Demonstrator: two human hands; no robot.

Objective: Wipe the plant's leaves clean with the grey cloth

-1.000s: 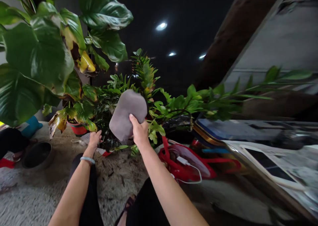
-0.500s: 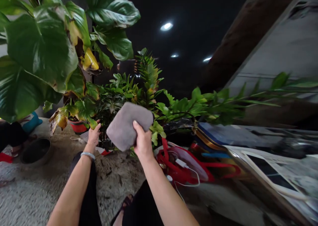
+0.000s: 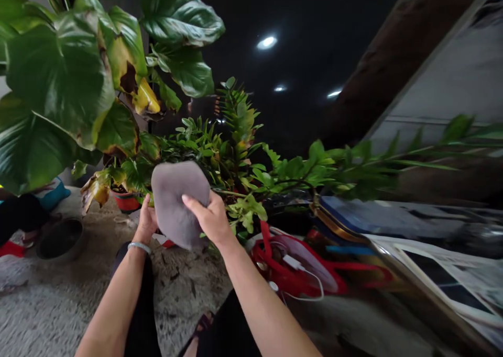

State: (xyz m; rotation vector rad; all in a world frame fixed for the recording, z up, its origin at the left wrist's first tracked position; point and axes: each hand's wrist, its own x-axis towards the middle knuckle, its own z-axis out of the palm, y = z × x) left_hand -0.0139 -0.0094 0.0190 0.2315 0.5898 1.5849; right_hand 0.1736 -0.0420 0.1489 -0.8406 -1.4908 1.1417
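Note:
A folded grey cloth (image 3: 178, 202), thick and soft-looking, is held up in front of me between both hands. My left hand (image 3: 146, 222), with a pale bangle on its wrist, grips the cloth's lower left edge from behind. My right hand (image 3: 210, 220) presses its fingers across the cloth's right side. Behind the cloth stands a leafy green potted plant (image 3: 208, 150), and the hands do not touch it. The cloth hides part of its lower foliage.
A big-leaved plant (image 3: 66, 69) overhangs the left, above a red pot (image 3: 124, 202). A dark round basin (image 3: 61, 240) sits on the littered floor (image 3: 188, 278), beside a grey rug (image 3: 35, 315). At right lie a red bag (image 3: 293, 268) with a white cable and a white-framed panel (image 3: 440, 278).
The cloth has moved left and turned, now sitting closer to my left hand. My right hand has shifted left and tilted across it.

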